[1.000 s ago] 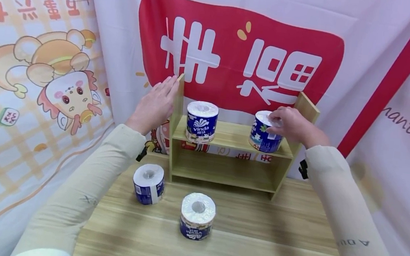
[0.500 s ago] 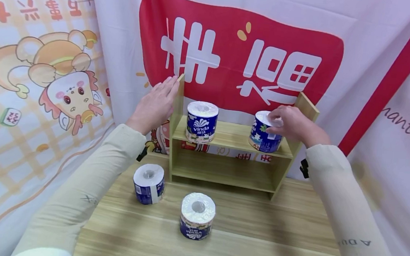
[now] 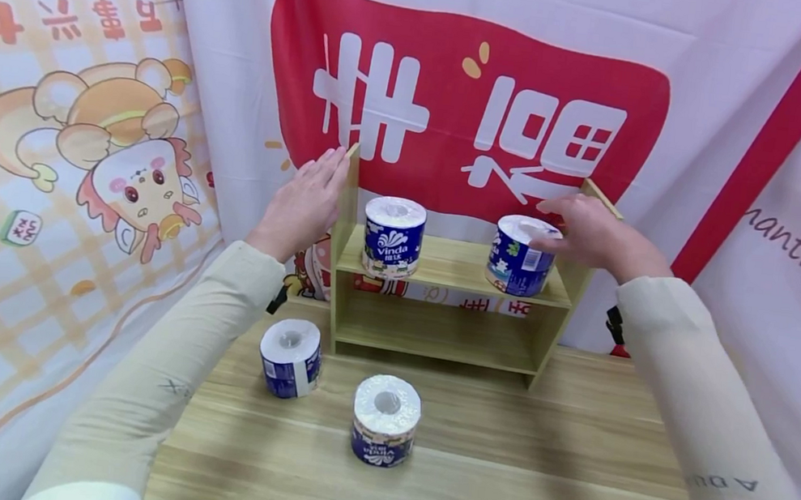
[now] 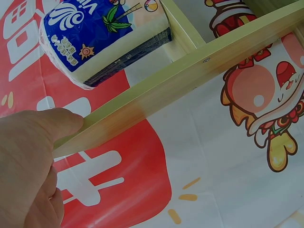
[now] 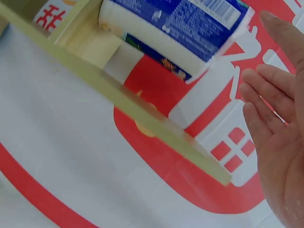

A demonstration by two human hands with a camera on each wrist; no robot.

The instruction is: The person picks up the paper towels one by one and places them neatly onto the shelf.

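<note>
Pinching the wooden shelf (image 3: 434, 348) by its side panel (image 4: 137, 101), the left hand (image 3: 302, 205) steadies it; the right hand (image 3: 596, 231), fingers extended and gripping nothing, should ease clear without nudging the Vinda toilet roll (image 3: 519, 259) (upright, upper tier's (image 3: 453, 265) right end).

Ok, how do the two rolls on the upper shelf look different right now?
In the head view, the left roll shows its Vinda logo almost square-on; the right roll is turned, its logo partly out of sight and a barcode showing.
The right hand is beside the right roll, its fingers apart from it in the right wrist view; no hand touches the left roll.
Both stand upright, with blue printed wrappers and white tops.
</note>
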